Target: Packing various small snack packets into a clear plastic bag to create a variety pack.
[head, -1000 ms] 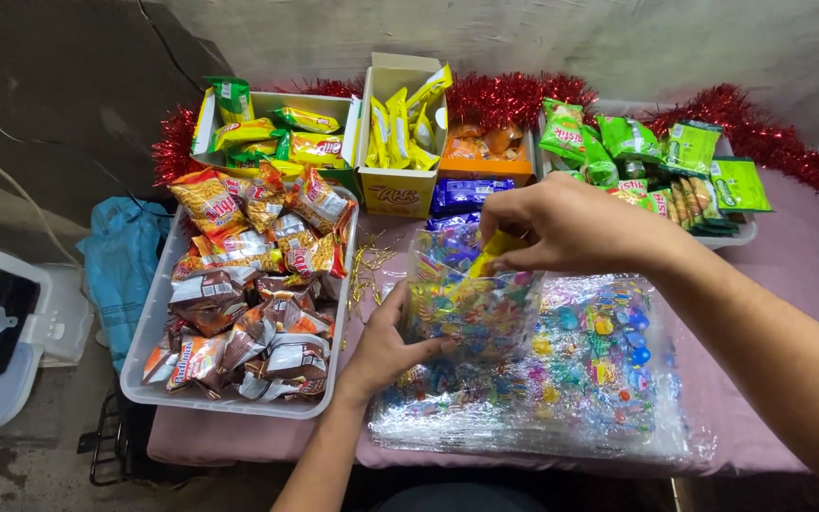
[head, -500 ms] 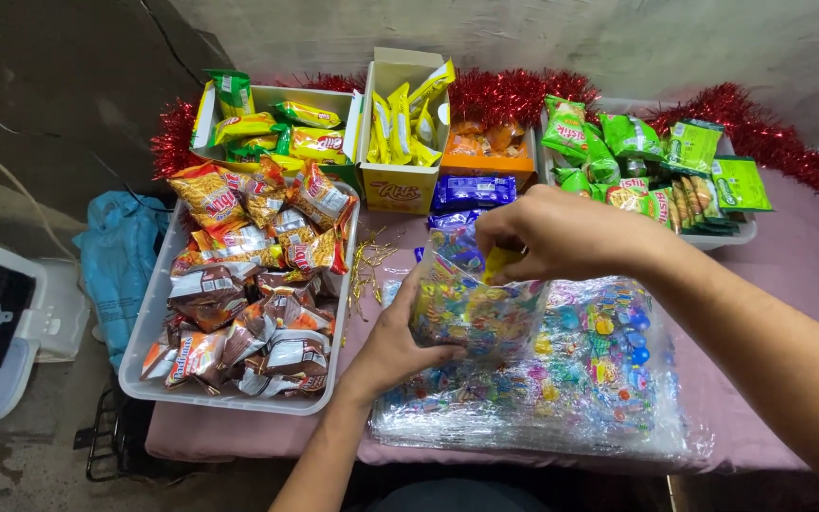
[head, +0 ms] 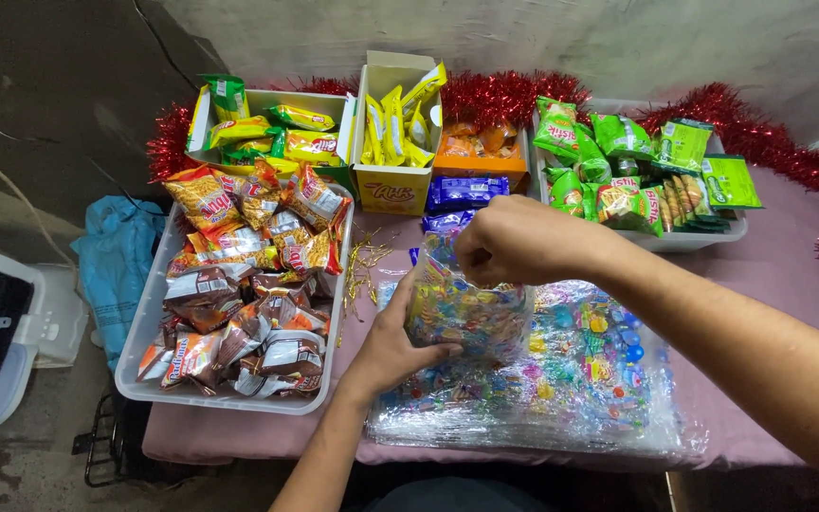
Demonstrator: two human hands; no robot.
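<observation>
now lifted upright off the clear printed bag stack point(head: 561, 398), a small colourful cellophane bag point(head: 466, 308); left hand point(head: 395, 346) cupped round its near base, right hand point(head: 514, 237) pinching its mouth shut. bag looks filled; mouth not yet tied. snack tray point(head: 149, 374) left, pink worktop point(head: 760, 284) beneath.

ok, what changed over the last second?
The right hand came down and left from above the stack of clear printed bags and now pinches the top of the small filled bag. The left hand kept its grip on that bag's side. Snack trays unchanged.
</observation>
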